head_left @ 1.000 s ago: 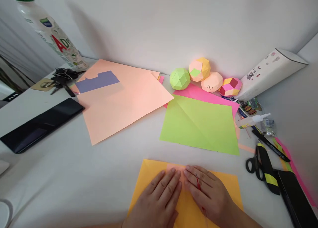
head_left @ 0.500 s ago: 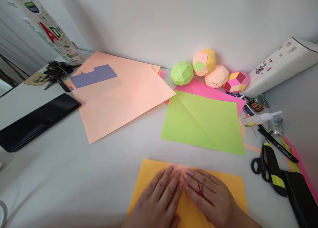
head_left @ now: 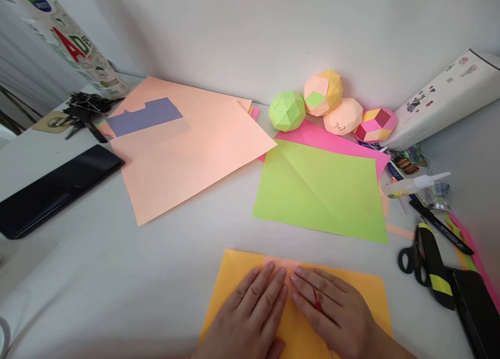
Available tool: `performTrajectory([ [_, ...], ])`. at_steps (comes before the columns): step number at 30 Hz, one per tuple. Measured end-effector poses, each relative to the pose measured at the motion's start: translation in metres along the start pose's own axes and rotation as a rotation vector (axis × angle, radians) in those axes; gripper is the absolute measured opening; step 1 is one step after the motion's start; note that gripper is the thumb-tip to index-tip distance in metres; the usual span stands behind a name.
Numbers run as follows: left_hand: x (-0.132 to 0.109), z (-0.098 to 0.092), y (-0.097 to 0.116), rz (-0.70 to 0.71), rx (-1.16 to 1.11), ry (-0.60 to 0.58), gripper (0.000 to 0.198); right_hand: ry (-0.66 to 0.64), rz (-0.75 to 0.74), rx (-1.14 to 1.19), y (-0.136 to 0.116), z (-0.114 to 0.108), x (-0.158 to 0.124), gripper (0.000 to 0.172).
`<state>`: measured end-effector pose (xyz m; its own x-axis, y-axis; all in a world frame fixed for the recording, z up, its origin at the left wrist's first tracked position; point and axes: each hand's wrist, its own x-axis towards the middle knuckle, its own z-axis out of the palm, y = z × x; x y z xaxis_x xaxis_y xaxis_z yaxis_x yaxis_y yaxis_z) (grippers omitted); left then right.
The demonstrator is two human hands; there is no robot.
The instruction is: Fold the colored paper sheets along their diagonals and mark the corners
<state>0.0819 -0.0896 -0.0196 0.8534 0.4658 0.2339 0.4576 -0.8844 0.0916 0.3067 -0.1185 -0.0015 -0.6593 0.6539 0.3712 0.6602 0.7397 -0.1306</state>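
An orange sheet of paper (head_left: 363, 296) lies at the near edge of the desk, with a small peach paper piece (head_left: 279, 263) on its upper middle. My left hand (head_left: 253, 307) rests flat on both, fingers stretched out toward the far edge. From the right, my right hand (head_left: 332, 307) lies on the orange sheet, its fingertips at the right side of the peach piece. Tucked between its fingers is a slim red pointed tool (head_left: 316, 299); most of it is hidden, so its kind cannot be told. The hands are close but apart.
Beyond lie a green sheet (head_left: 320, 192), a pink sheet (head_left: 324, 137) and peach sheets (head_left: 187, 166). Several faceted paper balls (head_left: 287, 111) stand by the wall. Scissors (head_left: 414, 257), a glue bottle (head_left: 414, 186) and a cutter (head_left: 441, 226) are right; a black phone-like slab (head_left: 58, 192) is left.
The view has shifted slightly. Both hands stay in nearly the same place on the orange sheet, and nothing else has visibly moved.
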Motion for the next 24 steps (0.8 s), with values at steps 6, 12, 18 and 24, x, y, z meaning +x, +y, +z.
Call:
performTrajectory([
  [6,-0.0004,-0.0027,0.0001,0.003,-0.003,-0.046,0.056,-0.010,0.005,-0.001,-0.0014,0.0000,-0.0001,0.032],
  [12,-0.0006,-0.0029,0.0005,-0.014,0.009,-0.042,0.057,-0.007,0.006,0.002,-0.0006,-0.0001,-0.0010,0.031],
  [18,0.0016,-0.0038,0.0002,-0.001,0.018,-0.035,0.055,0.001,0.006,-0.008,-0.0004,-0.0002,-0.0003,0.030],
  [24,0.0011,-0.0046,0.0001,-0.002,0.011,-0.023,0.053,-0.001,0.003,0.001,-0.0007,0.0007,-0.0009,0.029],
])
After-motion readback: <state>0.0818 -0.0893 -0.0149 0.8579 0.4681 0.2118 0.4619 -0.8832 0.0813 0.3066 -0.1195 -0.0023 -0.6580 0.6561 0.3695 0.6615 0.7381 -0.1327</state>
